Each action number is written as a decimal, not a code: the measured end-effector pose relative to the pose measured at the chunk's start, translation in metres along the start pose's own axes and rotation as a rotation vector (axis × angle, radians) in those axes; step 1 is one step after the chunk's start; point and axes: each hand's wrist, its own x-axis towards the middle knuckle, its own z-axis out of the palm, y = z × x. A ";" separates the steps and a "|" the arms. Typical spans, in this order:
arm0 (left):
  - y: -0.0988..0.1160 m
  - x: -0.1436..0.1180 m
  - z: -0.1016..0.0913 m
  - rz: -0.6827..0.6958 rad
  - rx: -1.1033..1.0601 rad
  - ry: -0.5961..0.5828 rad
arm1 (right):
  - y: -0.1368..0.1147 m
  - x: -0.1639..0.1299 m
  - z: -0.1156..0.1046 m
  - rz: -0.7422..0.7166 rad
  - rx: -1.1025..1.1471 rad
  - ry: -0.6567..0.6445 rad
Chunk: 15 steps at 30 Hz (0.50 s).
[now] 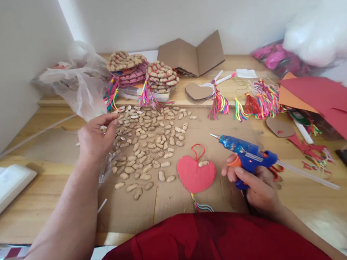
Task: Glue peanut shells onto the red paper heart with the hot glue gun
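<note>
White walls close in a wooden table (34, 197) covered in the middle by a cardboard sheet (126, 209). Peanuts (149, 137) lie scattered over the sheet's far half. Near its front edge lies a red heart (194, 176) with a red loop at the top, one peanut (203, 163) stuck near its upper right lobe, and a coloured tassel hanging from its point.

The person's left hand (95, 138) reaches over the left edge of the peanuts, fingers drawn together at the tips; whether they pinch a nut cannot be told. The right hand (255, 185) is wrapped around the grip of a blue glue gun (246, 156), forefinger at the orange trigger. Its nozzle points up and left, just right of the heart and clear of it. A glue stick (309, 175) juts from the gun's back.

Farther back stand stacks of peanut-covered hearts (142, 70) with tassels, beside a clear plastic bag (79, 83). Folded cardboard (192, 56) leans by the wall. Cardboard heart blanks (198, 91), loose tassels (260, 102) and red paper (334, 107) lie to the right. A white tray (1, 193) sits at the left.
</note>
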 end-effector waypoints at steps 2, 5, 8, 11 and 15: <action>0.001 0.000 0.000 -0.009 0.020 -0.005 | -0.001 0.002 0.002 0.007 0.012 -0.003; -0.001 -0.001 0.000 0.022 0.060 0.018 | -0.002 0.003 0.005 -0.007 0.010 0.012; -0.003 -0.001 0.000 0.066 0.064 0.043 | -0.004 0.005 0.009 -0.003 0.008 0.040; -0.006 0.002 -0.003 0.058 0.064 0.053 | -0.007 0.005 0.011 0.008 0.015 0.043; -0.009 0.008 -0.014 -0.022 0.088 0.109 | -0.007 0.000 0.006 0.045 -0.031 0.018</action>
